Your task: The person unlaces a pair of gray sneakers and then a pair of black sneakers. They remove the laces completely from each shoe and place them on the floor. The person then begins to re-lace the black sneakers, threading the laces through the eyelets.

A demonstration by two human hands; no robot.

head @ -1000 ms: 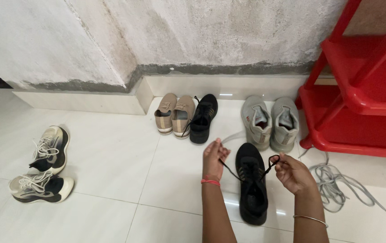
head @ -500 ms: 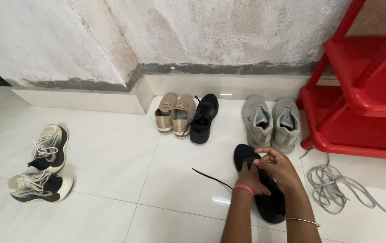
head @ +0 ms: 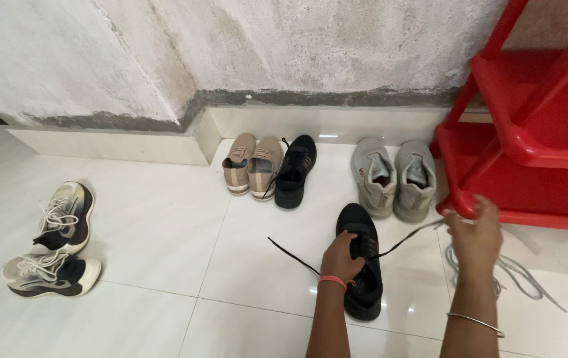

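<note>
A black sneaker [head: 359, 222] lies on the white tiled floor [head: 164, 225], toe pointing away from me. My left hand [head: 342, 257] rests on its middle, fingers pressed on the lacing area. My right hand [head: 474, 232] is out to the right, pinching one end of the black shoelace [head: 400, 242] and holding it stretched taut from the shoe. The lace's other end [head: 290, 256] trails loose on the floor to the left of the shoe.
A red plastic rack [head: 529, 126] stands at right, with loose grey laces [head: 516, 268] on the floor by it. Grey shoes [head: 393, 176], tan shoes [head: 251, 166] and another black sneaker [head: 295, 171] line the wall. Two black-and-white sneakers [head: 55, 242] lie at left.
Both hands were together on the shoe half a second ago. My right hand has since pulled away to the right, drawing the lace taut. My left hand stays on the shoe.
</note>
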